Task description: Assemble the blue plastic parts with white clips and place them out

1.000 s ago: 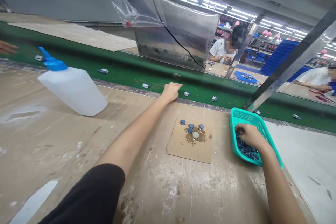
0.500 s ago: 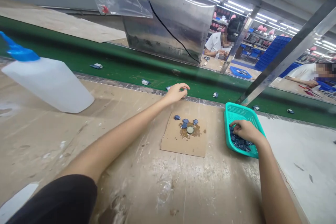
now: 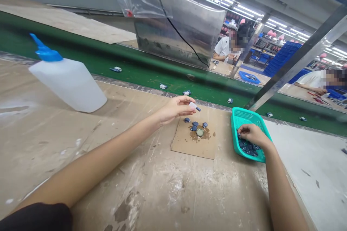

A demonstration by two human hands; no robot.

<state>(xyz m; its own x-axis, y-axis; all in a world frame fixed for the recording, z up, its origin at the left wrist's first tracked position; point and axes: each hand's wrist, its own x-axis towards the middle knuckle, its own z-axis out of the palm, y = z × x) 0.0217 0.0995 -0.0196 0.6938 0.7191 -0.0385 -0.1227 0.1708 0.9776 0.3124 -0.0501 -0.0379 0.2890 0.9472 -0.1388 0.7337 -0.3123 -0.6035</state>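
My left hand (image 3: 175, 109) hovers over the far edge of a cardboard square (image 3: 189, 144), its fingers pinched on a small white and blue part (image 3: 194, 106). On the cardboard lie several small blue pieces (image 3: 194, 124) around a round cap (image 3: 200, 132) in a brown stain. My right hand (image 3: 251, 133) reaches into a teal basket (image 3: 240, 117) of dark blue pieces (image 3: 248, 148), fingers curled among them; what they grip is hidden.
A white squeeze bottle (image 3: 67, 83) with a blue nozzle lies at the left. A green conveyor belt (image 3: 151, 72) carrying several small parts (image 3: 163, 86) runs along the far edge. A metal post (image 3: 295, 57) slants up at the right. Other people sit beyond the belt.
My left hand has drawn back from the belt edge to above the cardboard, now holding a small part. My right hand stays in the basket.
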